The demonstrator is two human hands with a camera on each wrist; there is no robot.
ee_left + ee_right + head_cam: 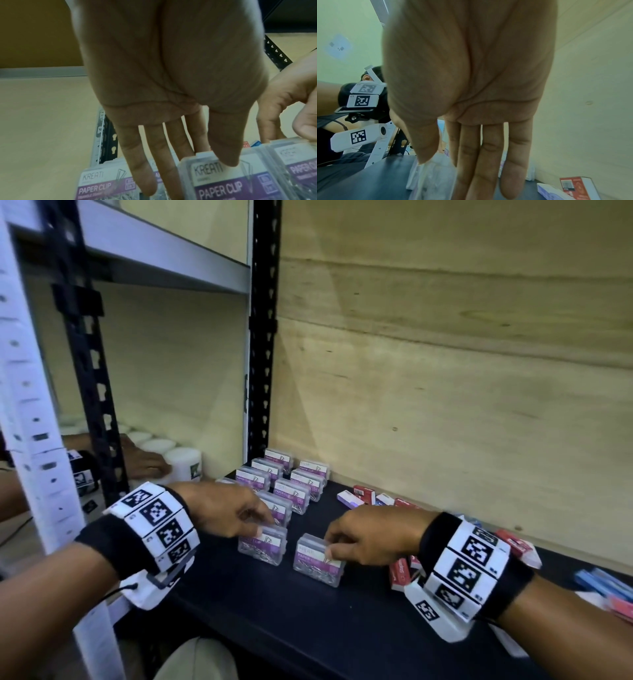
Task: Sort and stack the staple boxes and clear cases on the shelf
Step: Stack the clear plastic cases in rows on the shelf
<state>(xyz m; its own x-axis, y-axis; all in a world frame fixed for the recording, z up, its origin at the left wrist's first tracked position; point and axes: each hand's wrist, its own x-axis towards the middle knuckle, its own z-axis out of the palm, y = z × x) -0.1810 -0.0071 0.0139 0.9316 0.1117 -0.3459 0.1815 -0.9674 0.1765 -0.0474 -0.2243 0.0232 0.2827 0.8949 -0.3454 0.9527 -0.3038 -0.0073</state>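
On the dark shelf [260, 625] two clear cases of paper clips stand side by side at the front, with two rows of like cases [291, 477] running back toward the wooden wall behind them. The left hand [222, 513] reaches down onto the left case [262, 546]: its thumb lies on the case's front label in the left wrist view and its fingers [144, 169] hang nearly straight behind the case, so the top edge sits between thumb and fingers in a light pinch. The right hand [371, 537] holds the right case [318, 561] the same way, thumb at the near top edge and fingers [488, 155] straight down over the far side. Red and blue staple boxes [364, 495] lie scattered on the shelf behind and to the right of the right hand, apart from the cases.
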